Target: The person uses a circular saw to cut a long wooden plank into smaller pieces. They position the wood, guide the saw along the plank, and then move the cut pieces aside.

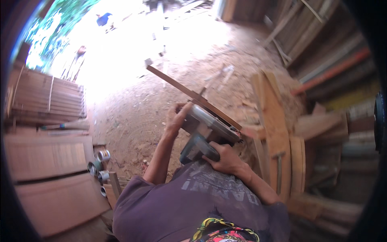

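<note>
In front of my chest I hold a circular saw point(200, 139), grey with a dark loop handle and a pale metal guard. The fingers of my right hand point(226, 158) wrap round its rear handle. My left hand point(178, 115) is closed on the saw's front left end. Along the saw's far side runs a long thin wooden strip point(173, 83), slanting from upper left to lower right, with a short crosspiece standing out from it. Whether the strip is fixed to the saw or only lies against it, I cannot tell. The blade is hidden.
Wooden planks point(274, 125) lean and lie close on my right. Stacked boards point(48, 97) and flat panels point(48, 157) fill the left side, with several cans point(103, 155) beside them. Bare dirt ground point(133, 121) stretches ahead. More timber point(318, 32) stands at the far right.
</note>
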Demonstrator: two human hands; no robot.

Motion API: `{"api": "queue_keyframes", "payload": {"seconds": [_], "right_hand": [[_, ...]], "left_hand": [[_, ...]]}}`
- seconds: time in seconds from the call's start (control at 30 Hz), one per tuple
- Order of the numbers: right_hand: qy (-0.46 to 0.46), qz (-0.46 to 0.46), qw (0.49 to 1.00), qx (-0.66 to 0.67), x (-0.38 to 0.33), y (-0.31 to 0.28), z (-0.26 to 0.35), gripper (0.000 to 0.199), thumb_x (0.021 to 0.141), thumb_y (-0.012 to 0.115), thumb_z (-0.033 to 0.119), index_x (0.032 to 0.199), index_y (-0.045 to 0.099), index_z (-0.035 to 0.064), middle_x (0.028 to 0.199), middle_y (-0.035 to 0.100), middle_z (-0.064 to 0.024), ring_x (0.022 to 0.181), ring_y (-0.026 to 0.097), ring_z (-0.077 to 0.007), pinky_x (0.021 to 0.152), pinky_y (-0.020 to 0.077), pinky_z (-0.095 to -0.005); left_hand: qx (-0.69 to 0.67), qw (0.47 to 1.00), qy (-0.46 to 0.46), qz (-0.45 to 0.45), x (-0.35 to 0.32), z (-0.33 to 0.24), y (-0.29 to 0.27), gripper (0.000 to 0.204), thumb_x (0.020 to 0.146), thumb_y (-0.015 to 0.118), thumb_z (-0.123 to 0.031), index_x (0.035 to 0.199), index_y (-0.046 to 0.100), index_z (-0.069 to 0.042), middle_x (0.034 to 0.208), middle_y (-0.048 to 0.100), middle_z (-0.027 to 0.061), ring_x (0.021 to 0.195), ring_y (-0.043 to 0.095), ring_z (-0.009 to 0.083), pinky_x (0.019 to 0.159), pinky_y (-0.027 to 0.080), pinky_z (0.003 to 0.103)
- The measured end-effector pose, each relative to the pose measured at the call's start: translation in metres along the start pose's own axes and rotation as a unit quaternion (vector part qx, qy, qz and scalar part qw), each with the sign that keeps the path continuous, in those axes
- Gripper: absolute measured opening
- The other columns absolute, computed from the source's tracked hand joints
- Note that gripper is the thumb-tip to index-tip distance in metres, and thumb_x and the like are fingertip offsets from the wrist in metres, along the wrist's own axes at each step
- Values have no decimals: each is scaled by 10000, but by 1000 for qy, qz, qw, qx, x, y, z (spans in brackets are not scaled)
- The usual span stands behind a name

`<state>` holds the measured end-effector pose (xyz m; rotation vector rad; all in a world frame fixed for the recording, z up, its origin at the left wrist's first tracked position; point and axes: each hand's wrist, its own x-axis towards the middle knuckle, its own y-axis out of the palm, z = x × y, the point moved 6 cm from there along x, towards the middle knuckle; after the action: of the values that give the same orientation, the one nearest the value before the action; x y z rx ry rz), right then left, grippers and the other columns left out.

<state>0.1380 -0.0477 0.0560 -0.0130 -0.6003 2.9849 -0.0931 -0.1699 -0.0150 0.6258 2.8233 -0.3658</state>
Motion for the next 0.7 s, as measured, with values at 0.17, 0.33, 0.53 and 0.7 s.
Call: {"api": "queue_keyframes", "payload": {"seconds": [0.17,0.33,0.53,0.7], "right_hand": [[1,71,998,1,39,6,-17,385,942,837,285,1137,690,-13,932,760,-234,928,767,-415,801,585,-459],[15,128,991,-19,108,4,-7,348,933,823,243,1156,697,7,981,757,-273,974,740,-473,834,582,-494],[16,165,986,-34,190,16,17,339,939,816,242,1149,697,3,986,759,-278,990,740,-473,842,583,-489],[-10,190,981,-34,242,11,36,335,943,819,250,1129,697,1,946,759,-259,935,752,-446,816,581,-471]], "left_hand": [[-14,998,-8,-57,17,24,-24,498,987,780,-440,1174,741,20,984,749,71,843,667,126,711,525,289],[-50,993,-37,-96,46,32,-62,487,983,789,-428,1173,745,18,978,746,61,854,667,120,729,532,284],[-40,990,-32,-135,99,7,-118,636,926,820,-513,1185,745,63,999,760,134,892,711,185,778,577,323],[-51,980,-30,-190,122,12,-145,582,942,811,-483,1180,747,45,1009,758,114,893,701,166,792,570,313]]}}
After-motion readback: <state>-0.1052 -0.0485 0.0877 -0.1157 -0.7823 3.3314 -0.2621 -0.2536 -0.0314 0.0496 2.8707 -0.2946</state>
